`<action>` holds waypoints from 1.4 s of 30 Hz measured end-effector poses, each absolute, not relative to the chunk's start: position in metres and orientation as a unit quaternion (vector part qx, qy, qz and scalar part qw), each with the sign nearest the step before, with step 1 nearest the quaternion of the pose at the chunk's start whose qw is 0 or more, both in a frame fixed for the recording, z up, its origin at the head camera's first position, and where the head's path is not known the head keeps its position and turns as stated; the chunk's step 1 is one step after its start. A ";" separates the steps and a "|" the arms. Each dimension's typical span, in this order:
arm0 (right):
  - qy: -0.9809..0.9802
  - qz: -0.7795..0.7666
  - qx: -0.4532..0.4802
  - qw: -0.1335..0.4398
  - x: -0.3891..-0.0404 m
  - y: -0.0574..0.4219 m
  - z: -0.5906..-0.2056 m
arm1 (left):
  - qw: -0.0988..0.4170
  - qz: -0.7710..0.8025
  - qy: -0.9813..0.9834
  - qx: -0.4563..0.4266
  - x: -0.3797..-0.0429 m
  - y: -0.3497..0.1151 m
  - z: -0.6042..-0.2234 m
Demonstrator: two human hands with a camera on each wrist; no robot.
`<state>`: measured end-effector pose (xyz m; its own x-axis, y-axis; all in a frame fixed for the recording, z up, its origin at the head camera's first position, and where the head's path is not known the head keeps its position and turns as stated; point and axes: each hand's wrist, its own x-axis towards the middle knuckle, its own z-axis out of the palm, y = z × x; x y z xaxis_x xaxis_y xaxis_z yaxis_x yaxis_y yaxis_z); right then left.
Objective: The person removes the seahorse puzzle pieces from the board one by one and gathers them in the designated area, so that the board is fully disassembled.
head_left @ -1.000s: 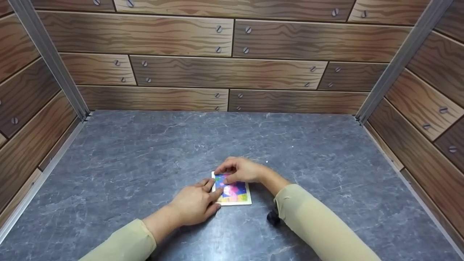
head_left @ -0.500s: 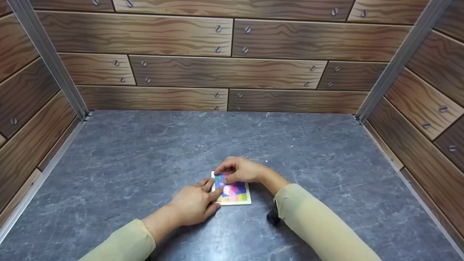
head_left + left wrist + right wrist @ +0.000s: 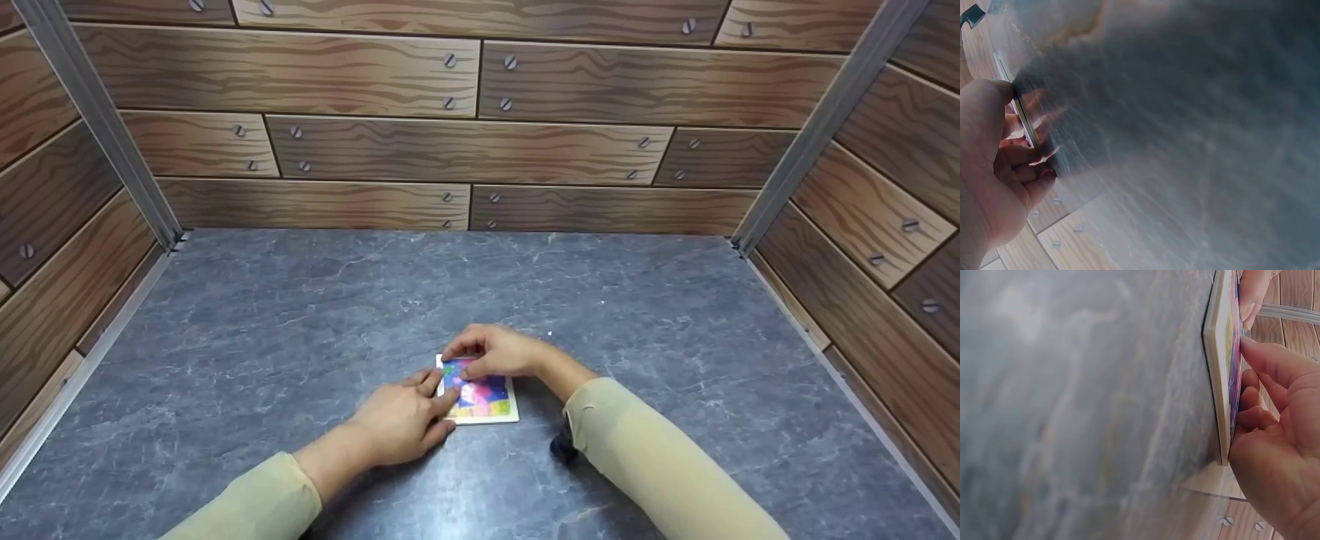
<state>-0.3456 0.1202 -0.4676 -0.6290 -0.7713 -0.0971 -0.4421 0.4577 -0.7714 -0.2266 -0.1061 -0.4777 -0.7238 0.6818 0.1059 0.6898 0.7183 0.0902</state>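
A small flat picture board (image 3: 484, 401) with a pale rim and a bright pink, blue and yellow picture lies on the table. My left hand (image 3: 397, 424) holds it at its left side, thumb at the near left corner and one finger over the picture. In the left wrist view, the board's thin edge (image 3: 1026, 121) shows between thumb and fingers. My right hand (image 3: 506, 354) bends over the far part, its thumb touching the picture and its index fingertip at the far left corner. In the right wrist view, its other fingers (image 3: 1252, 396) are curled; whether they pinch anything is hidden.
The grey marbled table (image 3: 315, 300) stretches around the board. Wood-patterned walls (image 3: 472, 150) with metal corner posts (image 3: 825, 135) enclose it at the back and sides. A small black object (image 3: 562, 450) shows beside the right sleeve. A tiny white speck (image 3: 550, 333) lies beyond the right hand.
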 end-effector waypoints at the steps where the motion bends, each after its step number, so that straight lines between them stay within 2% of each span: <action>1: 0.824 -0.368 -0.367 0.225 -0.346 0.120 -0.467 | 0.032 -0.061 -0.927 -0.370 -0.227 -0.106 -0.478; 13: 0.813 -0.380 -0.347 0.271 -0.345 0.114 -0.463 | 0.044 -0.059 -0.926 -0.370 -0.225 -0.105 -0.479; 42: 0.796 -0.421 -0.317 0.297 -0.342 0.114 -0.467 | 0.043 -0.052 -0.926 -0.371 -0.225 -0.106 -0.478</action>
